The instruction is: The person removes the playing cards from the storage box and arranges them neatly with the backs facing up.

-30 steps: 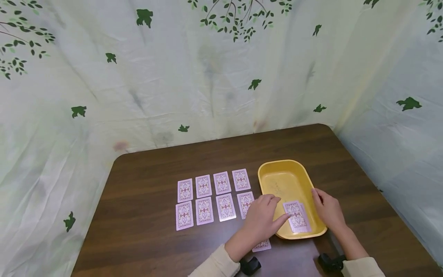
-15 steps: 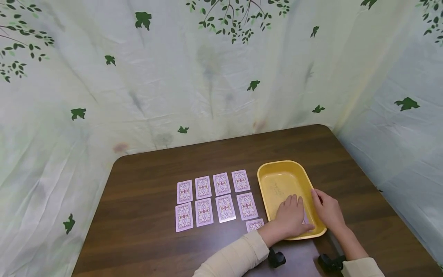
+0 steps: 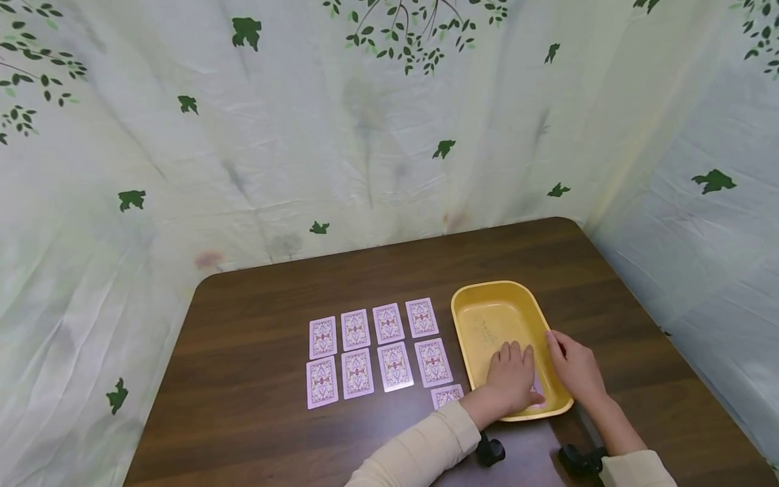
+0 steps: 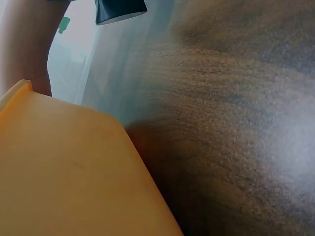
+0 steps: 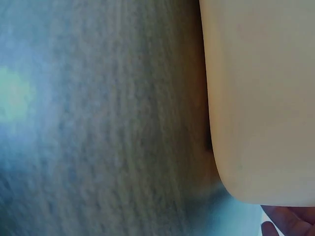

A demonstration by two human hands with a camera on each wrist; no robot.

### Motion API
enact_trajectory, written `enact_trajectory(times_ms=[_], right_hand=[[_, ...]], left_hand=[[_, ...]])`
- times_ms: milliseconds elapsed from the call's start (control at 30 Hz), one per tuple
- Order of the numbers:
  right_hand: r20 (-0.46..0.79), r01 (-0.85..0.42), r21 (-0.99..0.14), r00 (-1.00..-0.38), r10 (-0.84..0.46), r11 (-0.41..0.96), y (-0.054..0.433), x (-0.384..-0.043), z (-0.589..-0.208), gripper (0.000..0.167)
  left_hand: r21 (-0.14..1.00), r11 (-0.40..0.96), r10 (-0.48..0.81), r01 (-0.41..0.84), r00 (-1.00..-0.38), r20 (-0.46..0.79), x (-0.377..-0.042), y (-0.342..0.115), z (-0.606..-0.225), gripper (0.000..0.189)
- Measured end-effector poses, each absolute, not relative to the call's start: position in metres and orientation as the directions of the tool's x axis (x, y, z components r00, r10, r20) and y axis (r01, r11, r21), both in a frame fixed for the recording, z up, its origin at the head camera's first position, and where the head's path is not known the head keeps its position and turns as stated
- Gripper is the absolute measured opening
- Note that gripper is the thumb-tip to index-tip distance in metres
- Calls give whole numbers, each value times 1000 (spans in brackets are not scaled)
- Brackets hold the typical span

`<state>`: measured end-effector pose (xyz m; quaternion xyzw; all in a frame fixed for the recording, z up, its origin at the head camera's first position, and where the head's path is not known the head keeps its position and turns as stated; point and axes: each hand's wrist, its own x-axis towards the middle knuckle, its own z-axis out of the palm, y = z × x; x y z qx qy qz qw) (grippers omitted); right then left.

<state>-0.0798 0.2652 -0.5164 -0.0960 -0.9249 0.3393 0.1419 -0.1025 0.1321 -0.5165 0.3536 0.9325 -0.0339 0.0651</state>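
Note:
My left hand point(image 3: 511, 375) reaches into a yellow tray point(image 3: 487, 308) and rests on the playing cards point(image 3: 538, 389) at its near end. Its fingers look extended and hide most of those cards. On the tray's right side, my right hand point(image 3: 577, 368) holds the rim between thumb and fingers. To the left of the tray, purple-backed playing cards point(image 3: 395, 366) lie in two rows. One more card point(image 3: 447, 395) sits below the rows, partly covered by my left arm. Both wrist views mainly show the tray's outer wall point(image 4: 74, 152) from close up.
The dark wooden table point(image 3: 255, 406) has rounded far corners. Behind it hangs a pale curtain point(image 3: 292, 135) printed with leaves. A black wrist device point(image 3: 489, 449) is under my left forearm, and another wrist device point(image 3: 581, 461) is on the right.
My left hand has moved right from the tray's left rim onto the cards inside, then stayed nearly still. My right hand has kept its hold on the rim.

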Motion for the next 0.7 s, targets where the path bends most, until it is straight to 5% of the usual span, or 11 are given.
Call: enact_trajectory(times_ms=[700], right_hand=[[179, 101, -649, -943, 280, 754, 265, -82, -515, 37]], left_hand=[[31, 740, 672, 672, -741, -7, -106, 134, -522, 93]])
